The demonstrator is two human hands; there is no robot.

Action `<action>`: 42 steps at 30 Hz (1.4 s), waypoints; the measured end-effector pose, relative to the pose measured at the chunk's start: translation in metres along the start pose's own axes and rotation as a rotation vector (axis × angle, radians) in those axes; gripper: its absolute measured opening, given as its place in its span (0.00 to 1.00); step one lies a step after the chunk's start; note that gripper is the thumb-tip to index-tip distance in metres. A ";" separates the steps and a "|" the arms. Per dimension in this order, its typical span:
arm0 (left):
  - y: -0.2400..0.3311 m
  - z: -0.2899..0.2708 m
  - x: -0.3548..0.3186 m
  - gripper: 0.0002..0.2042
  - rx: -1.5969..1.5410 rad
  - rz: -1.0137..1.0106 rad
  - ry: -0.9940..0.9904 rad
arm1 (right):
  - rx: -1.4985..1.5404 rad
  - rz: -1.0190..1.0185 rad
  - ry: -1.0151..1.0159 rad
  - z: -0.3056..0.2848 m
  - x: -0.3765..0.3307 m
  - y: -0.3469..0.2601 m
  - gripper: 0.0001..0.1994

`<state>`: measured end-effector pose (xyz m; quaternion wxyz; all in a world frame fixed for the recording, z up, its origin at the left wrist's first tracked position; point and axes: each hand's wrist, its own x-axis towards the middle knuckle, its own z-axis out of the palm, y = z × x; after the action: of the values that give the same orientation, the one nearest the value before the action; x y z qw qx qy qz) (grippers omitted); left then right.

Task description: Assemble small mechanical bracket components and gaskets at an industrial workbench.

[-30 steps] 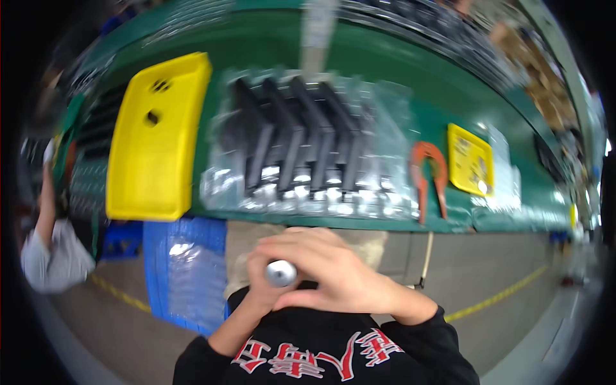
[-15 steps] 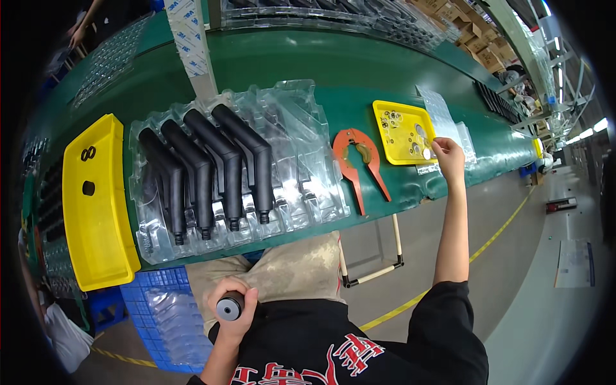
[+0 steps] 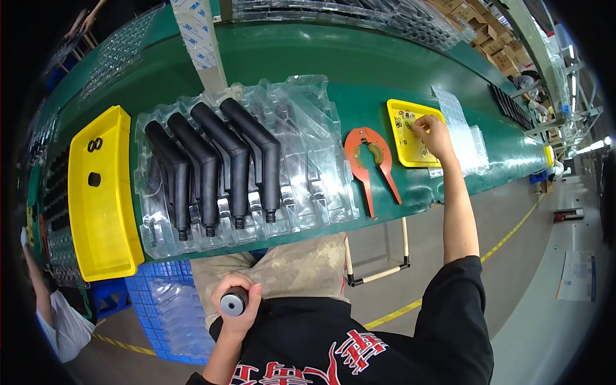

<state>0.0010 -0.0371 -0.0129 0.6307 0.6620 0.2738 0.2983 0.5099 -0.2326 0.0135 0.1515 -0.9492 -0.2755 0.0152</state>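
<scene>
My left hand (image 3: 240, 327) is wrapped round a black cylindrical part with a grey disc-shaped end (image 3: 231, 305), held upright near my lap with the disc facing up. My right hand (image 3: 436, 138) is over a small yellow tray (image 3: 412, 160), fingers bent and drawn together among its small parts. Whether anything is pinched between the fingertips is too small to tell. Small rings (image 3: 399, 120), dark and light, lie in that tray. Left of it rests an orange-red tool with two legs and a round opening (image 3: 356, 154). Several black angled tubes (image 3: 212, 167) lie side by side in a clear plastic tray (image 3: 314, 160).
A long yellow tray (image 3: 102, 231) at the left holds a few black rings (image 3: 95, 144). Clear bubbled sheets (image 3: 457, 122) lie beyond the small tray. A post (image 3: 199, 45) rises behind the tubes. Below the green bench stands a blue crate (image 3: 144, 308). Other people work farther off.
My right hand has moved from the small tray's near right corner inward, toward its upper middle. My left hand keeps its hold on the black cylindrical part. The whole view has shifted slightly.
</scene>
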 end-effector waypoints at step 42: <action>-0.008 -0.001 0.000 0.10 0.019 0.002 0.052 | 0.407 0.073 -0.108 0.015 -0.045 0.010 0.08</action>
<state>0.0005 -0.0354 -0.0212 0.6168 0.6603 0.2919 0.3135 0.4750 -0.2603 -0.0064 0.3245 -0.9060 -0.2401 0.1271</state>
